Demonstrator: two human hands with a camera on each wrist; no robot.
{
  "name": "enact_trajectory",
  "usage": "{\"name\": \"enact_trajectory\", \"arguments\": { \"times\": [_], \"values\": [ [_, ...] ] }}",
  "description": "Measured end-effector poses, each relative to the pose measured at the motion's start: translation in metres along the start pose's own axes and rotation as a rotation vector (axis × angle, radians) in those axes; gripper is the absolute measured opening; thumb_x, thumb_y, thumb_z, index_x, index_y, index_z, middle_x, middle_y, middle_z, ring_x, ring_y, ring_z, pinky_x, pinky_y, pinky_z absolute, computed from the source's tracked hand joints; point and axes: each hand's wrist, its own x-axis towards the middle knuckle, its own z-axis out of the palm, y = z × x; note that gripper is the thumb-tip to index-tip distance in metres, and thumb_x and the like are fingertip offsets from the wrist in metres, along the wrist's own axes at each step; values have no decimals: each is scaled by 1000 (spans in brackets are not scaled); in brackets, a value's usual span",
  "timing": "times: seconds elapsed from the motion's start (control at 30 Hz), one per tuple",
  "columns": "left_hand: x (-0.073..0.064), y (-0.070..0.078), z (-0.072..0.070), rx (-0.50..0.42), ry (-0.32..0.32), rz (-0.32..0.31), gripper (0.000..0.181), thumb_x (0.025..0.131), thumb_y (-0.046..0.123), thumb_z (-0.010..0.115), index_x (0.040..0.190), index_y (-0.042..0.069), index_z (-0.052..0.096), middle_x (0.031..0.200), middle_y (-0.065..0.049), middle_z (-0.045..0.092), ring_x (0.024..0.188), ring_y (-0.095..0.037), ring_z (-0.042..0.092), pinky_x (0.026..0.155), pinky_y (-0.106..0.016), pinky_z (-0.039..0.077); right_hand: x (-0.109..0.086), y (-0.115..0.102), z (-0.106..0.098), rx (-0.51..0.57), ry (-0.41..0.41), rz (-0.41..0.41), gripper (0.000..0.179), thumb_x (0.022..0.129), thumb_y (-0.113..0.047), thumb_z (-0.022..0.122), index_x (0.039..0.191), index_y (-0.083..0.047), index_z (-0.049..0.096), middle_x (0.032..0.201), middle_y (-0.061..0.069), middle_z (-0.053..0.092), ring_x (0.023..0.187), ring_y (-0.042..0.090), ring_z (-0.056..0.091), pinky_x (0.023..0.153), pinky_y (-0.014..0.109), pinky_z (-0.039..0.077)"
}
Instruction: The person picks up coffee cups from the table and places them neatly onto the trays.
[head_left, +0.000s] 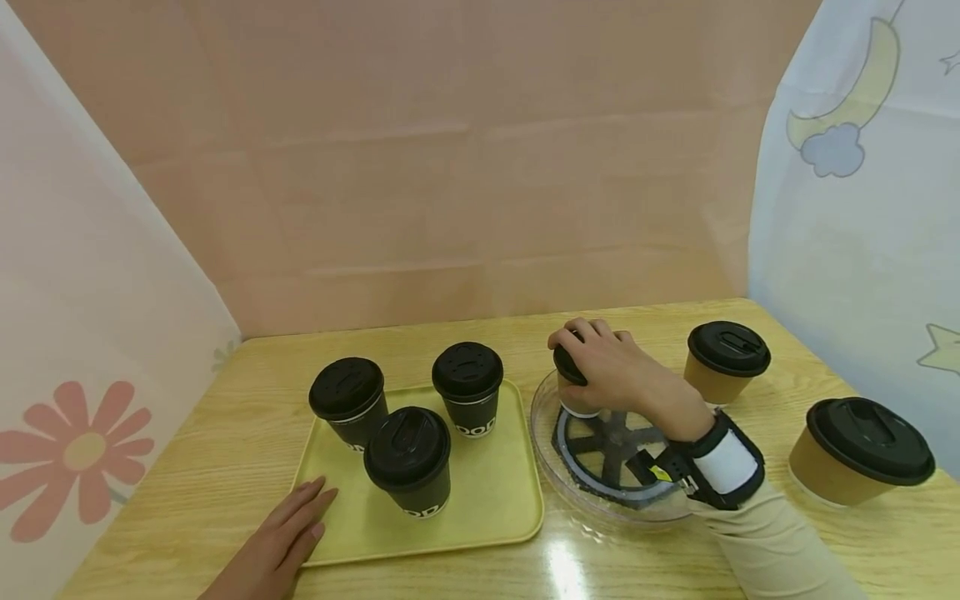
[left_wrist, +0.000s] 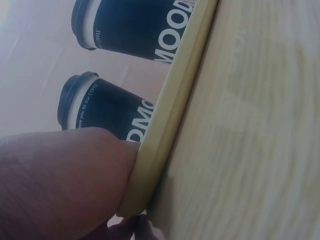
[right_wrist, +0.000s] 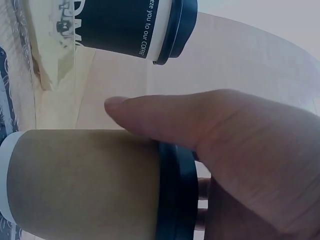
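My right hand (head_left: 611, 367) grips a brown paper coffee cup (right_wrist: 85, 182) by its black lid (right_wrist: 177, 195). In the head view this cup is upright over the left part of a clear round dish (head_left: 551, 475); whether its base touches the dish I cannot tell. Inside the dish lies a dark spoked wheel-like piece (head_left: 617, 442). My left hand (head_left: 281, 537) rests at the left front edge of a yellow tray (head_left: 495, 517), fingers fairly straight. On the tray stand three black paper cups with lids: back left (head_left: 348, 400), back right (head_left: 468, 387) and front (head_left: 411, 462).
Two wider brown tubs with black lids stand right of the dish, one farther back (head_left: 723, 358) and one nearer (head_left: 858, 450). The wooden table (head_left: 195, 467) ends at a draped back wall (head_left: 465, 167), with printed cloths at both sides.
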Motion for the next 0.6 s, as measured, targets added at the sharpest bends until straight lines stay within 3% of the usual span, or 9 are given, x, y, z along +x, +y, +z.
{"name": "enact_trajectory", "arguments": {
  "times": [0.3, 0.6],
  "values": [
    [0, 0, 1, 6, 8, 7, 38, 95, 16, 63, 133, 17, 60, 140, -5, 56, 124, -32, 53, 92, -42, 54, -2, 2, -10, 51, 10, 46, 56, 87, -39, 72, 133, -14, 50, 139, 12, 44, 130, 37, 41, 98, 67, 36],
    [0, -1, 3, 20, 34, 22, 39, 93, 16, 64, 132, 18, 61, 139, -3, 57, 123, -29, 52, 92, -41, 54, -8, 7, -29, 50, 21, 70, 65, 91, -42, 66, 143, -11, 42, 146, 17, 41, 134, 43, 38, 96, 71, 35]
  ]
}}
